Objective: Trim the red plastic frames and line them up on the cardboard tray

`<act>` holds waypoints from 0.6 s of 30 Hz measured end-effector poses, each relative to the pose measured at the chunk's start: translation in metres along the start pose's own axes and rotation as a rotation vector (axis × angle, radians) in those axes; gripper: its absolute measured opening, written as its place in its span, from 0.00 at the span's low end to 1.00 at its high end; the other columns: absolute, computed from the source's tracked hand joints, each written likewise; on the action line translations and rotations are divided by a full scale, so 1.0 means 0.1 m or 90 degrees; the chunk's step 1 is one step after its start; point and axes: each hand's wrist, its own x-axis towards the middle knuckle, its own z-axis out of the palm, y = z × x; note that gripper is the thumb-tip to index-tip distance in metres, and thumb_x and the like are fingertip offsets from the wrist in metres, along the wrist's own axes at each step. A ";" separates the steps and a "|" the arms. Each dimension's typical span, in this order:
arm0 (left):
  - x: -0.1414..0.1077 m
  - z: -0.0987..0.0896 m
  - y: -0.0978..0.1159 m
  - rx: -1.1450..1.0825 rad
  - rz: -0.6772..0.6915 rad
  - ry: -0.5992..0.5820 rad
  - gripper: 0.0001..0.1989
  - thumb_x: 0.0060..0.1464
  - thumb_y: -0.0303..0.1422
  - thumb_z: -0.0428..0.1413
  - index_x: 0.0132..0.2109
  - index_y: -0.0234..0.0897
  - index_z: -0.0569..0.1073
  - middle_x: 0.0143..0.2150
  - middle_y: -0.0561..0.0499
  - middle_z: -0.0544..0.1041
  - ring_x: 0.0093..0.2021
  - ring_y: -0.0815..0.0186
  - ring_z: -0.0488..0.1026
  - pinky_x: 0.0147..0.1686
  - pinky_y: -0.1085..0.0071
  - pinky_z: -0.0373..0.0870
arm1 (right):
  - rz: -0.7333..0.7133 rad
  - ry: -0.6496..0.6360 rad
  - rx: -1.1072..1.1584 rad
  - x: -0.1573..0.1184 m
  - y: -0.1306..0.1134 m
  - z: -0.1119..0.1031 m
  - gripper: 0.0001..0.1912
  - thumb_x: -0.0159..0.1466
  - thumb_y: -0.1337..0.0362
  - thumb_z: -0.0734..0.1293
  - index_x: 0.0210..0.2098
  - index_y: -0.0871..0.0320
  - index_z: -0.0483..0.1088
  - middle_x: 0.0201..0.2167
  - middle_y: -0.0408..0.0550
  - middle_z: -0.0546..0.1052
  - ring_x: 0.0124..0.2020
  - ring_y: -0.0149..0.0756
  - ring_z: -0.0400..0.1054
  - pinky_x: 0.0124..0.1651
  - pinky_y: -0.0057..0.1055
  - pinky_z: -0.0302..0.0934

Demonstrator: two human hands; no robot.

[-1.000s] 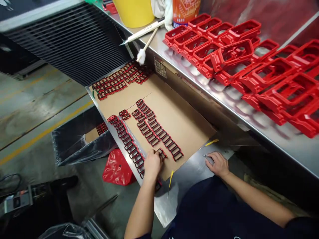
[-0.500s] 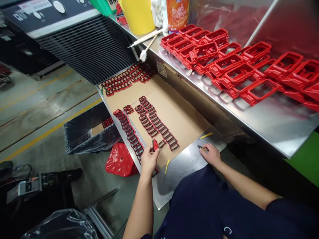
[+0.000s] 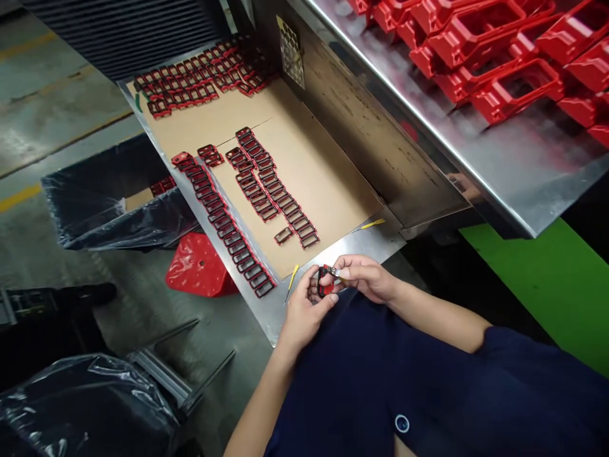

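Note:
In front of my torso, my left hand (image 3: 304, 312) grips a small red-and-black rectangular frame (image 3: 325, 284), holding it tilted. My right hand (image 3: 365, 278) meets it from the other side, with thumb and fingers pinched on a small metal-tipped tool (image 3: 335, 272) at the frame's upper edge. Fingers cover most of this tool, so its exact kind is unclear. Close to my left hand lies a thin yellow-handled tool (image 3: 294, 277) on the metal tabletop (image 3: 264, 317). Rows of similar frames (image 3: 285, 198) rest on the cardboard sheet (image 3: 328, 165).
Another yellow-handled tool (image 3: 372, 224) lies by the cardboard's right corner. Larger red housings (image 3: 516, 89) are piled on a raised metal shelf (image 3: 476, 162) at right. Left of the table stand a plastic-lined bin (image 3: 109, 197) and a red stool (image 3: 197, 266).
My left hand has brought the frame from above the cardboard towards my body. My right hand has moved left with its tool to meet it. The view has tipped downward.

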 end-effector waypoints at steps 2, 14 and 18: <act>-0.02 -0.06 0.01 0.002 0.013 0.012 0.36 0.42 0.39 0.69 0.59 0.39 0.71 0.50 0.45 0.76 0.45 0.59 0.75 0.44 0.62 0.74 | -0.112 -0.018 -0.182 -0.05 -0.01 0.01 0.11 0.60 0.59 0.69 0.36 0.61 0.70 0.37 0.53 0.81 0.39 0.37 0.76 0.46 0.34 0.70; -0.12 -0.15 0.05 -0.220 -0.077 -0.130 0.34 0.48 0.49 0.67 0.57 0.34 0.74 0.57 0.39 0.76 0.56 0.50 0.74 0.57 0.56 0.70 | -0.534 -0.213 -0.613 -0.05 -0.09 0.08 0.05 0.55 0.68 0.69 0.33 0.59 0.71 0.34 0.49 0.80 0.40 0.37 0.76 0.47 0.33 0.69; -0.16 -0.20 0.02 0.067 0.161 -0.119 0.42 0.48 0.51 0.66 0.65 0.39 0.66 0.66 0.38 0.68 0.65 0.46 0.66 0.60 0.49 0.69 | -0.164 -0.114 -0.156 -0.06 -0.13 0.07 0.07 0.57 0.64 0.70 0.34 0.61 0.72 0.37 0.52 0.82 0.38 0.35 0.77 0.45 0.32 0.70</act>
